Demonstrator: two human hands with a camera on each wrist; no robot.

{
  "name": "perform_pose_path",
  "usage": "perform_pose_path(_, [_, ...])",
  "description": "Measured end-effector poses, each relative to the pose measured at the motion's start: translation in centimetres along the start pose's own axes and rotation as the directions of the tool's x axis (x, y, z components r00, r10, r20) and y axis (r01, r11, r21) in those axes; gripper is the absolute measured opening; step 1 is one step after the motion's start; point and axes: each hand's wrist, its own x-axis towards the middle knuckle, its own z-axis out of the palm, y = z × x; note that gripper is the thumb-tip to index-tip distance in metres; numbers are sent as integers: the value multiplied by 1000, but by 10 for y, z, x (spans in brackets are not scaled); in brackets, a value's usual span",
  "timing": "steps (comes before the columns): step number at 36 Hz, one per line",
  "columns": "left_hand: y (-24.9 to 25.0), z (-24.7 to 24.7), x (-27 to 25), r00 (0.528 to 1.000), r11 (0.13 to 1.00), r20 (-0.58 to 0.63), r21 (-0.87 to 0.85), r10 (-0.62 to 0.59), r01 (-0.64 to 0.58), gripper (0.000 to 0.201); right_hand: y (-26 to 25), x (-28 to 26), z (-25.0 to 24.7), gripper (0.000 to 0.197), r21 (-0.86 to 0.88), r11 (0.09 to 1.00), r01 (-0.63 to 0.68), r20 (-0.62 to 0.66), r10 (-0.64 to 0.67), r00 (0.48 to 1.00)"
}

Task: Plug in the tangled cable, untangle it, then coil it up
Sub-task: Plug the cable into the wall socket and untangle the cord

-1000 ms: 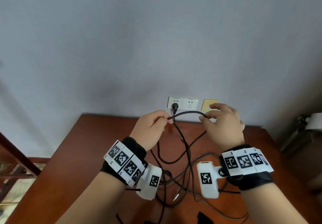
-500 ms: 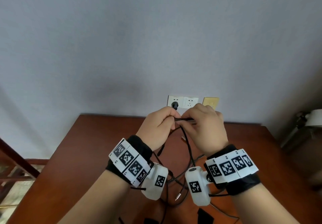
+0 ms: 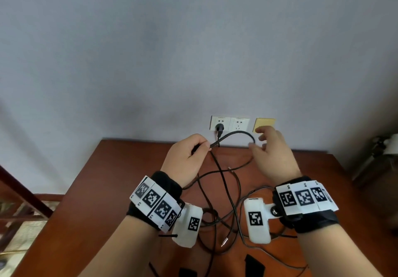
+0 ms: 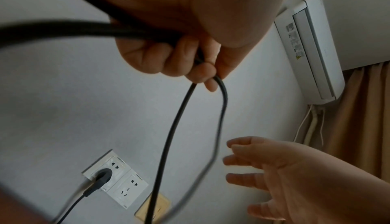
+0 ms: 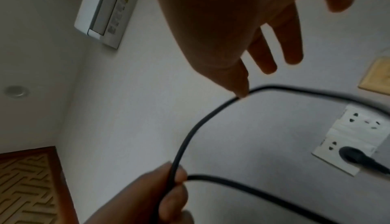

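The thin black rubber cable [image 3: 233, 134] has its round black plug [image 3: 219, 127] seated in the left unit of the white double wall socket [image 3: 229, 124], the only thing that socket holds; from there it arches between the hands and trails in loose loops over the reddish-brown wooden table [image 3: 120, 169] toward 6 o'clock. The left hand [image 3: 184, 160] pinches doubled strands at the arch's 9 o'clock end. The right hand [image 3: 272, 155], at 3 o'clock, is spread with straight fingers, one fingertip just touching the cable.
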Motion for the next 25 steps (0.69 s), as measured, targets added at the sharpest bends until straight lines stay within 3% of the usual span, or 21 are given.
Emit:
perform_pose_path(2, [0,2,2,1000,1000,15,4,6,-7,20,-2,-4,7,45,-4,998,68,39,-67,997])
perform_pose_path(4, [1,5,4,999,1000,35,15,19,-19,17,-9,-9,10,43,17,977,212,7,-212,977])
perform_pose_path(7, [4,10,5,1000,1000,25,-25,10,-9,3,-23,-17,15,33,19,902,432,-22,-432,902])
perform_pose_path(9, [7,13,6,1000,998,12,-68,6,-5,8,-31,-20,20,31,35,861,508,3,-509,861])
perform_pose_path(13, [13,17,8,998,992,52,-127,22,-15,18,-37,-21,25,35,18,837,546,-24,-546,837])
perform_pose_path(17, [15,17,11,997,994,70,-109,39,-32,21,-36,-19,25,19,-30,834,552,-97,-552,828])
perform_pose_path(25, [18,13,10,995,997,97,-74,22,-15,18,-23,-10,21,12,-77,856,511,-112,-517,849])
